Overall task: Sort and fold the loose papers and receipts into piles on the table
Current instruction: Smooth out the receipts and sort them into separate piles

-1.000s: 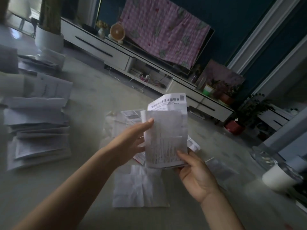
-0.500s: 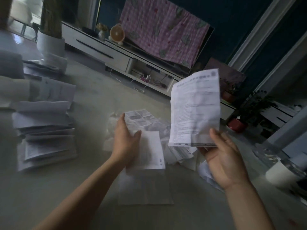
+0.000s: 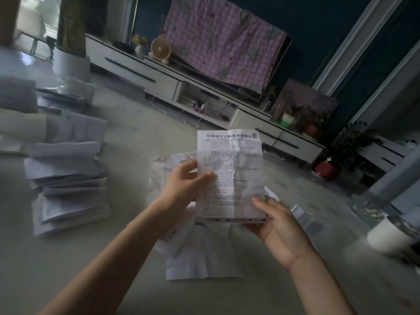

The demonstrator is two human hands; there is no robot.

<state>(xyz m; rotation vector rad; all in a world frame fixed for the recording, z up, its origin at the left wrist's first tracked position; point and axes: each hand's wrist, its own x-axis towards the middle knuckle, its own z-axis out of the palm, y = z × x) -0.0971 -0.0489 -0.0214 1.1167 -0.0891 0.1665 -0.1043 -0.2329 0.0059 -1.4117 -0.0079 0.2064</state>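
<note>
I hold a creased printed leaflet [image 3: 234, 169] upright over the table [image 3: 127, 142], its text side facing me. My left hand [image 3: 184, 183] pinches its left edge with the thumb on the front. My right hand [image 3: 277, 226] grips its bottom right corner from below. Under the leaflet lies a flat unfolded sheet [image 3: 202, 258] with more loose papers [image 3: 172, 160] behind it. A row of folded paper piles [image 3: 68, 176] runs down the left side of the table.
A white cup [image 3: 386, 237] and a glass dish [image 3: 366, 208] stand at the table's right edge. Small paper scraps [image 3: 304, 214] lie to the right of my right hand. Beyond the table are a white TV cabinet [image 3: 159, 76] and potted plants [image 3: 327, 164].
The leaflet, held high to the right by my right hand alone, has come back to the middle. My left hand left the paper on the table and took the leaflet's left edge.
</note>
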